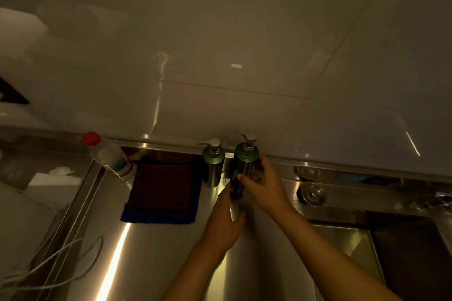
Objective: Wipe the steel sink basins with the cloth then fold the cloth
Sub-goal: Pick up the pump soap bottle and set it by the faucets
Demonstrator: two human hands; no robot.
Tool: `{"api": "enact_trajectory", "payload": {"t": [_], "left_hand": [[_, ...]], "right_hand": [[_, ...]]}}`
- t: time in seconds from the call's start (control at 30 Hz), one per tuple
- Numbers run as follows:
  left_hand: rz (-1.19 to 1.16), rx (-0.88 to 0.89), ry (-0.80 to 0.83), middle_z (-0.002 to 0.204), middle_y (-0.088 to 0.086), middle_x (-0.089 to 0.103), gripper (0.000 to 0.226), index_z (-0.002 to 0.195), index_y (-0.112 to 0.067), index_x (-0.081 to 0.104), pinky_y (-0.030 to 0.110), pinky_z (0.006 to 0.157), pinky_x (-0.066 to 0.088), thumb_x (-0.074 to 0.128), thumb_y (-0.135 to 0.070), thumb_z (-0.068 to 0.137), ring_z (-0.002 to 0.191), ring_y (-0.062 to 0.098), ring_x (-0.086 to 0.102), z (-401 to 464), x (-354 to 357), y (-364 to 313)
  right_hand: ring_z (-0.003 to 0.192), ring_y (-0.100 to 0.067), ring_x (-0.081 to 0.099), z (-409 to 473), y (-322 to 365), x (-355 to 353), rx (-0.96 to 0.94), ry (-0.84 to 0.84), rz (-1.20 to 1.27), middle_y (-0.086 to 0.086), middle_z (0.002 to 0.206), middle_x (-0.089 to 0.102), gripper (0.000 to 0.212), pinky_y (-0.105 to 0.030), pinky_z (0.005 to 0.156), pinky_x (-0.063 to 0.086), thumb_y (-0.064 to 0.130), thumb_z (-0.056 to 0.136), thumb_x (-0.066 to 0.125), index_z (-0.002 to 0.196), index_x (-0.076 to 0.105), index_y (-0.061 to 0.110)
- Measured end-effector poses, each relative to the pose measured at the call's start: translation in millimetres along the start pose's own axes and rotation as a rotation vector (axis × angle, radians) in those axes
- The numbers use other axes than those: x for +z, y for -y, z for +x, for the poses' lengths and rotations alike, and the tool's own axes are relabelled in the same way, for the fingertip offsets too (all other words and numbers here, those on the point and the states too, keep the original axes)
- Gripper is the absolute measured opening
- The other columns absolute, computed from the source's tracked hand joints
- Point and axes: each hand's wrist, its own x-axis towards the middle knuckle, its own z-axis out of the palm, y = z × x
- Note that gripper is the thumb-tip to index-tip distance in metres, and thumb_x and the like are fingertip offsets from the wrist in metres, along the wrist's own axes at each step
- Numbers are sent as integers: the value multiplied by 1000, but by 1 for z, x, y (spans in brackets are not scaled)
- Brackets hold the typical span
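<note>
A dark red cloth (162, 184) lies folded on top of a blue cloth (156, 217) on the steel counter, left of two pump bottles. My right hand (265, 183) grips the taller steel pump bottle (243, 166) by its body. My left hand (226, 220) reaches up under that bottle, fingertips touching its base. A steel sink basin (352, 242) shows at the lower right, partly cut off by my right forearm.
A second pump bottle (213, 166) stands just left of the held one. A clear bottle with a red cap (110, 156) leans at the counter's back left. White cable (61, 264) loops at lower left. Upturned glasses (311, 193) sit behind the basin by the tiled wall.
</note>
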Motion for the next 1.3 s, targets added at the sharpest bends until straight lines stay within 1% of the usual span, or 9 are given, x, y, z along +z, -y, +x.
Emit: {"api": "enact_trajectory", "payload": {"t": [0.2, 0.33, 0.43, 0.6, 0.73, 0.83, 0.97, 1.13, 1.3], "left_hand": [[-27, -13, -2, 153, -34, 33, 82, 155, -49, 20, -4, 103, 24, 63, -8, 98, 138, -26, 27, 10, 2, 6], [-69, -50, -30, 156, -25, 39, 73, 163, -35, 24, -2, 107, 26, 59, -15, 101, 141, -19, 30, 16, 4, 5], [-86, -67, -52, 148, -33, 37, 68, 162, -31, 26, -6, 100, 25, 58, -17, 103, 129, -34, 28, 18, 5, 2], [-128, -95, -31, 146, -31, 39, 73, 162, -30, 25, -6, 95, 29, 61, -11, 102, 124, -36, 31, 22, 3, 2], [-128, -111, -15, 136, -39, 35, 76, 161, -30, 24, -8, 90, 30, 62, -5, 100, 115, -41, 31, 21, 2, 0], [-126, -109, -14, 134, -39, 35, 78, 159, -30, 24, -8, 89, 31, 61, 2, 98, 114, -41, 32, 22, 2, 1], [-101, -97, -18, 139, -38, 36, 77, 157, -38, 23, -7, 91, 32, 64, -8, 99, 120, -38, 33, 22, 3, 6], [-86, -118, -29, 138, -40, 33, 75, 156, -40, 23, -9, 90, 29, 65, -11, 100, 117, -41, 29, 21, 4, 5], [-68, -98, -29, 140, -39, 37, 77, 158, -39, 24, -7, 94, 29, 65, -12, 99, 124, -35, 32, 22, 5, 6]], "right_hand": [[107, 19, 57, 9, -17, 9, 2, -12, 14, 19, 120, 61, 57, -6, 86, 47, 3, 84, 78, 130, 51, 24], [113, 10, 60, 15, -25, 17, 15, -13, 22, 14, 124, 64, 61, -12, 91, 50, 6, 82, 80, 132, 53, 27], [110, 11, 60, 18, -30, 20, 16, -26, 11, 14, 121, 65, 60, -12, 89, 49, 4, 81, 81, 127, 53, 30], [114, 1, 59, 20, -32, 24, -37, -87, -44, 10, 122, 61, 65, -21, 93, 51, 7, 76, 83, 119, 52, 44], [115, 6, 54, 20, -35, 26, -78, -97, -60, 10, 125, 53, 67, -14, 93, 48, 4, 75, 84, 127, 53, 31], [117, 9, 52, 22, -37, 28, -83, -95, -65, 5, 133, 49, 70, -9, 94, 45, 3, 75, 83, 131, 52, 31], [120, 12, 49, 23, -38, 27, -63, -75, -53, 2, 137, 47, 71, -9, 98, 44, -2, 75, 79, 137, 53, 22], [124, 6, 48, 23, -37, 24, -42, -54, -51, 5, 138, 46, 70, -29, 106, 48, -2, 77, 76, 139, 53, 19], [129, -12, 53, 20, -33, 25, -32, -39, -26, 9, 139, 47, 69, -49, 107, 49, 15, 74, 69, 138, 51, 34]]}}
